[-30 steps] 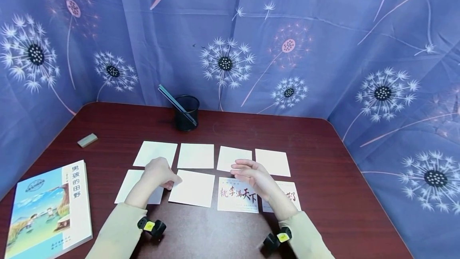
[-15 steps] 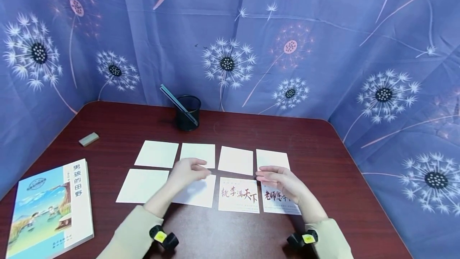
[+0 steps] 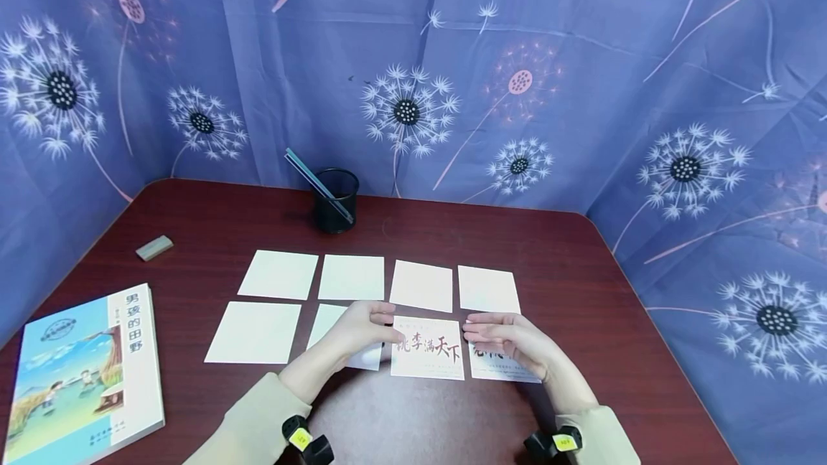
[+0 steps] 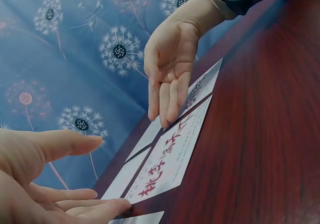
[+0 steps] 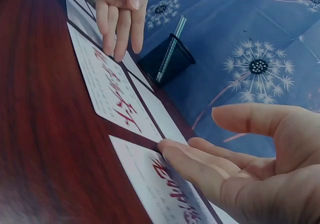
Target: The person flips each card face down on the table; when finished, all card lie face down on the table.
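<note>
My left hand [image 3: 358, 332] is at the left edge of a white card with red Chinese lettering [image 3: 428, 364]. In the left wrist view its thumb stands apart from the extended fingers [image 4: 90, 209], whose tips reach the card's edge. My right hand [image 3: 520, 339] hovers over a second lettered card [image 3: 507, 372] at the right end of the front row, hiding part of its writing. The right wrist view shows that hand's fingers [image 5: 200, 166] fairly straight, the thumb apart, holding nothing. A blank white card [image 3: 326, 318] lies partly under the left hand.
Another blank card [image 3: 253, 332] ends the front row at left. Behind runs a row of blank cards [image 3: 352, 278]. A black mesh pen cup [image 3: 336, 210], a small pale block [image 3: 154, 248] and a book [image 3: 84, 379] also stand or lie on the dark red table [image 3: 549, 250].
My left hand has left the second blank card in front and moved right to the first lettered card. My right hand has shifted right, from over that card to the one at the end.
</note>
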Motion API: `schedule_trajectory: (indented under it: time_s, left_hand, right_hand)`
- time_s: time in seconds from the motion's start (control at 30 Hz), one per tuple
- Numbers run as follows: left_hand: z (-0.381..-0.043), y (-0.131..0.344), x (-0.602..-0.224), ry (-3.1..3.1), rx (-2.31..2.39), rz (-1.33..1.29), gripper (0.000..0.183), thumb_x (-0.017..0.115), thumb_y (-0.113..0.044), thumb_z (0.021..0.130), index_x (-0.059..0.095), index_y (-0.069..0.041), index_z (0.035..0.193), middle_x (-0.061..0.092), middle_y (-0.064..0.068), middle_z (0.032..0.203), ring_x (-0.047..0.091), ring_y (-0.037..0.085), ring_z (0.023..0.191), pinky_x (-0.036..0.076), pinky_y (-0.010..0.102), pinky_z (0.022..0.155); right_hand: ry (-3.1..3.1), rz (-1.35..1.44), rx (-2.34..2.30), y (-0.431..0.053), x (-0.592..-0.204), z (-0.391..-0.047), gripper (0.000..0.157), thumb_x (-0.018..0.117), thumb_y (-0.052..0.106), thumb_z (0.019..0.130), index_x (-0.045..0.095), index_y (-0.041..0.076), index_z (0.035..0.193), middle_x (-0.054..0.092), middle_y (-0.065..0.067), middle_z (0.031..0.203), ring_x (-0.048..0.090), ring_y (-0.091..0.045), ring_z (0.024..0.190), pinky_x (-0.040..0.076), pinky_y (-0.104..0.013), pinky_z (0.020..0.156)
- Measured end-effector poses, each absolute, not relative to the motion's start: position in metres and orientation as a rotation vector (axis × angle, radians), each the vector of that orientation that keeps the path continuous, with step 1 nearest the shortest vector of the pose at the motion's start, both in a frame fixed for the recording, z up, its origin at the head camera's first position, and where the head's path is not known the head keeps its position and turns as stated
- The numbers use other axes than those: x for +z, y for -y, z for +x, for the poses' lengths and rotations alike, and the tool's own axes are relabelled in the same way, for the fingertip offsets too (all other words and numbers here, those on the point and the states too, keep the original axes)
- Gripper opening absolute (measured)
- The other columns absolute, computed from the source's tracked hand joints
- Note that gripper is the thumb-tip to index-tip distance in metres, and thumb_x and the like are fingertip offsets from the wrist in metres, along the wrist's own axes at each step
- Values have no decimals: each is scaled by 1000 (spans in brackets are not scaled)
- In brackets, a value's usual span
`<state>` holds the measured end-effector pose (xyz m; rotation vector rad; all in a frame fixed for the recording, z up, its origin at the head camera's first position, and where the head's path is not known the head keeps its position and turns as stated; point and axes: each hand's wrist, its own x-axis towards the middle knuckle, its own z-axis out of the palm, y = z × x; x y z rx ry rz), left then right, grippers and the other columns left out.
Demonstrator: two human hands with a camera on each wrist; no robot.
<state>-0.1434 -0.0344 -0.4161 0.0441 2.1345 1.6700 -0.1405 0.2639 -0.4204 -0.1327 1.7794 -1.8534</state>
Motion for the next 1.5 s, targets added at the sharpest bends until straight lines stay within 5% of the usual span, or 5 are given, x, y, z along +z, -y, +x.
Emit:
schedule_trajectory:
  time_s: [0.47,0.87,1.17,1.37,1.5]
  left_hand:
    - [-139,36,-414,-2096,1701,29,63,79,-5,75,54,9,131,62,23,127,60,34,116,54,41,92]
    - [-139,34,-415,-2085,1715,39,64,79,-5,73,54,9,131,64,21,125,61,31,114,55,39,90]
    - [-140,33,-420,-2066,1745,68,63,77,-4,74,53,10,130,63,22,125,61,34,116,54,41,92]
    - [-141,30,-418,-2140,1704,92,58,77,-7,75,57,7,128,67,18,120,62,31,114,52,44,96]
    - [-145,16,-405,-2269,1632,186,45,77,-9,76,66,5,117,73,16,103,70,24,96,58,36,81]
  right_hand:
    - [-1753,-56,-1904,-250,-424,-139,63,47,-1,93,15,-27,141,34,-42,144,63,-10,112,52,-20,93]
    - [-1752,-61,-1948,-252,-422,-138,62,49,0,94,18,-25,141,61,-11,125,65,-7,106,52,-23,94]
    - [-1843,-2,-1927,-241,-427,-142,64,51,-1,91,19,-22,143,47,-27,139,63,-3,98,53,-18,88]
    - [-1856,-12,-1922,-236,-431,-145,64,53,-2,89,22,-22,142,57,-19,130,63,-4,97,53,-17,83]
    - [-1865,-8,-1937,-236,-429,-145,64,53,-2,90,22,-22,142,58,-16,127,63,-4,98,53,-17,84]
